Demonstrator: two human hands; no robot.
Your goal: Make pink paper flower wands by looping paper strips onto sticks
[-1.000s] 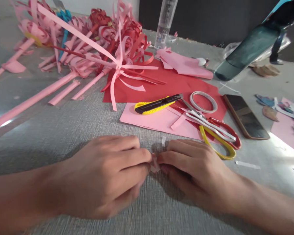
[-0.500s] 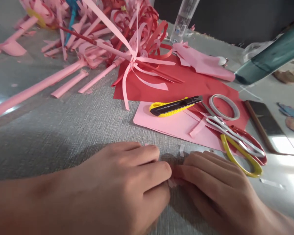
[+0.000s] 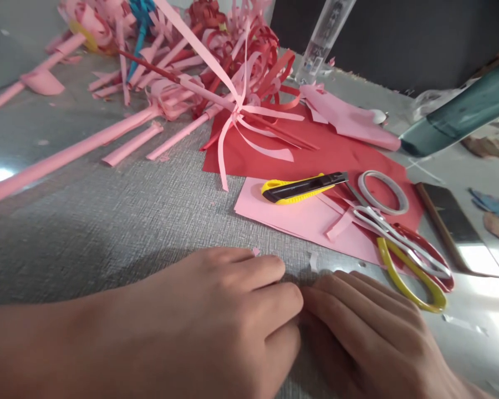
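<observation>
My left hand (image 3: 216,321) and my right hand (image 3: 366,332) rest low on the grey textured table (image 3: 108,221), fingertips pressed together. The small pink paper piece they pinch is hidden between the fingers. Just beyond them lies a pink sheet (image 3: 291,213) on a red sheet (image 3: 332,155). On these sit a yellow utility knife (image 3: 303,187), a tape ring (image 3: 383,192) and scissors with yellow and red handles (image 3: 403,252).
A heap of pink and red paper flowers (image 3: 216,72) with long rolled pink stems (image 3: 66,158) fills the far left. A clear bottle (image 3: 326,39) stands at the back, a teal bottle (image 3: 461,116) lies at the right, and a phone (image 3: 457,227) lies beside the scissors.
My view has shifted left and down, so the hands sit lower in frame. The fingertips have closed together, and the small paper piece seen between them earlier is now covered.
</observation>
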